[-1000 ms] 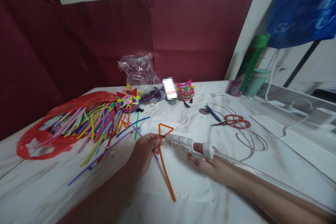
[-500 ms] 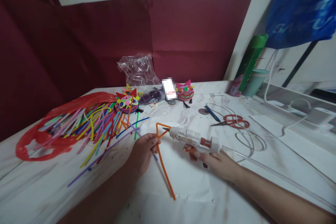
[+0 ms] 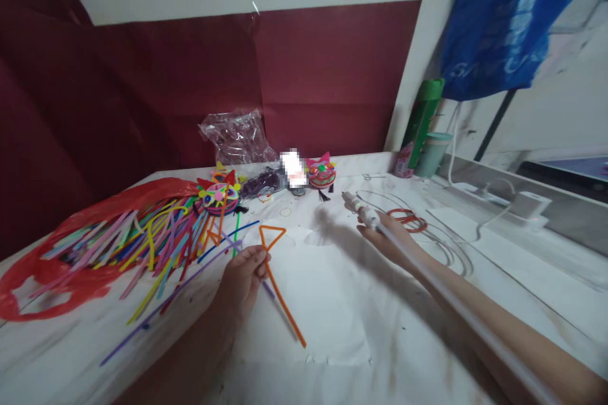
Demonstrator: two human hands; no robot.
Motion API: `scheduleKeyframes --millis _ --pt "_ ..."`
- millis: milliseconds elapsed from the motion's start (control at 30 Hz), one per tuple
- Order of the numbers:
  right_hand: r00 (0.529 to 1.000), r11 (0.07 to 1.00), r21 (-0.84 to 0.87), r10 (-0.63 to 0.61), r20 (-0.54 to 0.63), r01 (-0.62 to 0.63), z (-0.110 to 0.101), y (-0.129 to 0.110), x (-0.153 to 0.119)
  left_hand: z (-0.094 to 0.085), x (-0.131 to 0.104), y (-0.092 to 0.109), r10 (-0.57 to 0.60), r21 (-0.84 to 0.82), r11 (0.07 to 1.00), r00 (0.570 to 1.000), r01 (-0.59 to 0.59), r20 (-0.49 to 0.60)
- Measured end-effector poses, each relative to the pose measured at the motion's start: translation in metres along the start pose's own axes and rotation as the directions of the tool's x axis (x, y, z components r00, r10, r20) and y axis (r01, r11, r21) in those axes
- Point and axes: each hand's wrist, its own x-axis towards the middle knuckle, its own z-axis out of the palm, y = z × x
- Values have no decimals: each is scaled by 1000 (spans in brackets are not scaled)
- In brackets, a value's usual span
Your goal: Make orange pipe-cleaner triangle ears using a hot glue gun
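Observation:
My left hand (image 3: pixel 247 269) pinches an orange pipe cleaner (image 3: pixel 285 304) whose upper end is bent into a triangle. Its straight tail slants down over a white paper sheet (image 3: pixel 313 304) with eye-like shapes near the top. Out to the right, my right hand (image 3: pixel 384 234) is closed around a white glue gun (image 3: pixel 361 210), its nozzle pointing up and left, away from the orange triangle. A long clear glue stick trails from the gun's back end over my right forearm.
Many coloured pipe cleaners (image 3: pixel 156 234) lie on a red plastic bag (image 3: pixel 57 285) at left. Two decorated cat faces (image 3: pixel 218 198) (image 3: pixel 322 173) stand at the back. Orange-handled scissors (image 3: pixel 407 220), a cable, a green can (image 3: pixel 422 114) and a cup (image 3: pixel 434 155) are at right.
The glue gun in my right hand has moved away from the orange triangle, up and to the right. My left hand still holds the orange pipe cleaner. The view has shifted slightly.

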Motion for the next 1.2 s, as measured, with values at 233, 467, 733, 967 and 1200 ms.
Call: scheduleKeyframes --millis 233,467,733,967,1200 --pt "971 884 -468 122 205 -12 2 35 12 0 -3 0 -37 -17 999 992 39 120" --pt "995 961 -262 -95 -13 88 -10 -8 -1 7 -17 6 -51 -51 997 976 63 213" --pt "922 663 733 -173 345 -150 54 -103 -35 11 -27 6 -94 -21 994 948 105 304" --pt "952 435 871 -93 293 -226 65 -119 -40 11 -27 3 -85 17 996 938 84 335" --pt "950 260 916 14 313 -306 73 -121 -46 11 -26 -4 -53 29 999 933 46 355"
